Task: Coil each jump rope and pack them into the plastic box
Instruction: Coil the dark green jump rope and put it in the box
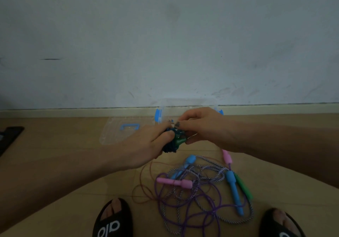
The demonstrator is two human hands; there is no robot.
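Both hands grip the dark coiled rope point(171, 143): left hand point(146, 145) at 9 o'clock, right hand point(200, 126) at 3 o'clock.

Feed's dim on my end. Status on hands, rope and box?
Left hand grips dark blue coiled rope; right hand pinches its top. Clear plastic box open behind the hands, lid beside it. Tangled ropes on floor, uncoiled.

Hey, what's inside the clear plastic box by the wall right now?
Nothing shows through the plastic box walls, but both hands, the left hand and right hand, holding the coiled dark rope, cover its lower part, so its floor is hidden.
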